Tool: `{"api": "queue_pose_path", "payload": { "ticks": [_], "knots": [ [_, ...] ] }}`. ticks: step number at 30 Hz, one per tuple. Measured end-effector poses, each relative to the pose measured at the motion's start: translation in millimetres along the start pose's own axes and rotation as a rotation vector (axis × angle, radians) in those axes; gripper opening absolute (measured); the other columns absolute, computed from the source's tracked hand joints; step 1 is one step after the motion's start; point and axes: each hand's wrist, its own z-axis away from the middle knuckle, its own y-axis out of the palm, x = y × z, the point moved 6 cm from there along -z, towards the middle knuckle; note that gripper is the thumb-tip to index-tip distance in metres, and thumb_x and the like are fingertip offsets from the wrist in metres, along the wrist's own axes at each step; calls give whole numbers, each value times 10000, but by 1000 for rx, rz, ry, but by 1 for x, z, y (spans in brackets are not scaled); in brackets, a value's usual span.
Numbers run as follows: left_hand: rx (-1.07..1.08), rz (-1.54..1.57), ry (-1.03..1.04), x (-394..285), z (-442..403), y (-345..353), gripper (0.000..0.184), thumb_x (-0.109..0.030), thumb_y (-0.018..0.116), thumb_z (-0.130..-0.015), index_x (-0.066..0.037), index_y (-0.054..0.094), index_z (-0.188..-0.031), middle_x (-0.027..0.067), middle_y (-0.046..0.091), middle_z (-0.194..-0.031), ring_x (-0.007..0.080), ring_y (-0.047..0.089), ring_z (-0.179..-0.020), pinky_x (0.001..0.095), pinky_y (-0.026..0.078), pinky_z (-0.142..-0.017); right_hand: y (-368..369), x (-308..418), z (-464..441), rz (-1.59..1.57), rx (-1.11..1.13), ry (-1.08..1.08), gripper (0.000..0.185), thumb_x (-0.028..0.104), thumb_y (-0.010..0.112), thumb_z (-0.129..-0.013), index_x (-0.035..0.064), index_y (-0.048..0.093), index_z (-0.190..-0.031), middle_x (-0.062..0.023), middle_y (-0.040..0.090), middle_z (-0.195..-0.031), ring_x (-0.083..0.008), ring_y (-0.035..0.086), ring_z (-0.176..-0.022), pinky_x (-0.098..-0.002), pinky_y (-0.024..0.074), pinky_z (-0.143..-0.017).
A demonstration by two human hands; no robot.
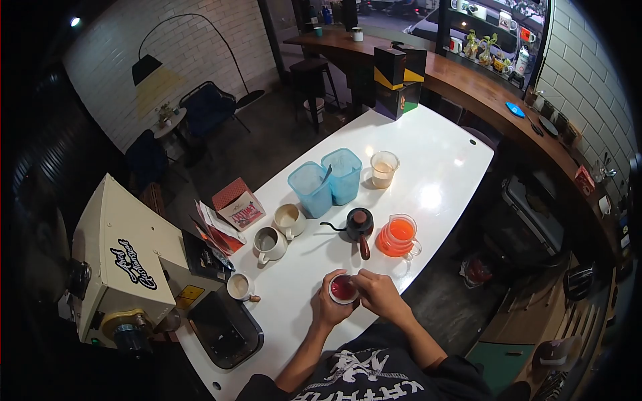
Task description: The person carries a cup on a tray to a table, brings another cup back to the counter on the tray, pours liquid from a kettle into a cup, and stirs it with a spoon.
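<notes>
My left hand [328,309] is wrapped round a small white cup [332,299] of dark red liquid, close to the table's near edge. My right hand [377,294] has its fingers pinched together at the cup's right rim; whatever they may hold is too small to make out. Beyond the cup stands a black gooseneck kettle [359,224] with a wooden handle pointing toward me. To its right is a glass server [397,237] of orange-red liquid.
Two pale blue plastic containers [311,190] stand past the kettle, beside a clear beaker [384,170]. Mugs [270,245], a small cup [238,286], a red box [239,207] and a cream grinder [124,267] line the left side of the white table [428,160]. Black boxes [399,77] stand at the far end.
</notes>
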Motion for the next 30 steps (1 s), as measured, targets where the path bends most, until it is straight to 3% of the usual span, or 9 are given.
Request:
{"api": "queue_pose_path", "payload": {
  "ticks": [2, 4, 5, 11, 17, 23, 27, 30],
  "knots": [
    [9, -3, -32, 2, 1, 0, 798, -199, 918, -616, -102, 492, -1284, 104, 678, -1079, 285, 698, -960, 360, 557, -831, 3, -1, 1, 27, 32, 17, 313, -36, 599, -712, 15, 619, -1020, -150, 618, -899, -374, 639, -812, -439, 528, -716],
    [20, -6, -62, 3, 2, -1, 793, -195, 917, -618, -101, 493, -1282, 105, 681, -1069, 282, 700, -956, 361, 559, -827, 8, 3, 3, -37, 15, -97, 252, 22, 623, -714, 26, 626, -967, -133, 627, -887, -360, 653, -778, -451, 531, -686],
    [22, -10, -73, 3, 2, -1, 792, -196, 917, -618, -102, 494, -1281, 105, 685, -1061, 280, 701, -954, 361, 560, -825, 12, 4, 3, -73, 52, -93, 300, -36, 598, -717, 8, 622, -1013, -154, 620, -888, -379, 638, -814, -440, 529, -719],
    [-10, -17, -35, 1, -1, -2, 783, -196, 918, -618, -96, 499, -1272, 106, 691, -1054, 271, 702, -958, 355, 560, -827, 8, 2, -2, -166, -75, -87, 303, -44, 603, -736, 9, 639, -1031, -148, 618, -889, -371, 642, -781, -428, 523, -690],
    [-10, -4, -46, -2, -1, -3, 764, -177, 905, -626, -89, 501, -1268, 108, 692, -1048, 269, 701, -956, 354, 560, -831, 1, -2, 1, -16, -82, -41, 270, 3, 635, -716, 10, 609, -985, -137, 615, -899, -366, 641, -752, -437, 527, -660],
    [7, 19, -75, -2, -1, -4, 746, -165, 893, -635, -95, 502, -1267, 108, 686, -1056, 265, 699, -963, 348, 559, -829, 10, 10, -1, -130, -9, -122, 280, -35, 613, -743, 13, 641, -1018, -151, 620, -854, -376, 645, -776, -433, 528, -687],
    [4, 9, -60, -3, -1, -4, 754, -152, 894, -630, -94, 498, -1268, 110, 679, -1061, 263, 696, -973, 344, 558, -832, 10, 7, -6, -151, -78, -125, 291, -32, 620, -745, 16, 645, -1031, -148, 619, -856, -373, 647, -773, -425, 532, -690],
    [-18, -32, -21, -6, -3, -4, 765, -153, 899, -623, -89, 495, -1270, 110, 680, -1055, 262, 696, -971, 344, 558, -834, 5, 5, -6, -68, -84, -82, 319, 4, 646, -699, 40, 612, -1015, -124, 610, -895, -369, 644, -752, -443, 534, -661]
  ]
}}
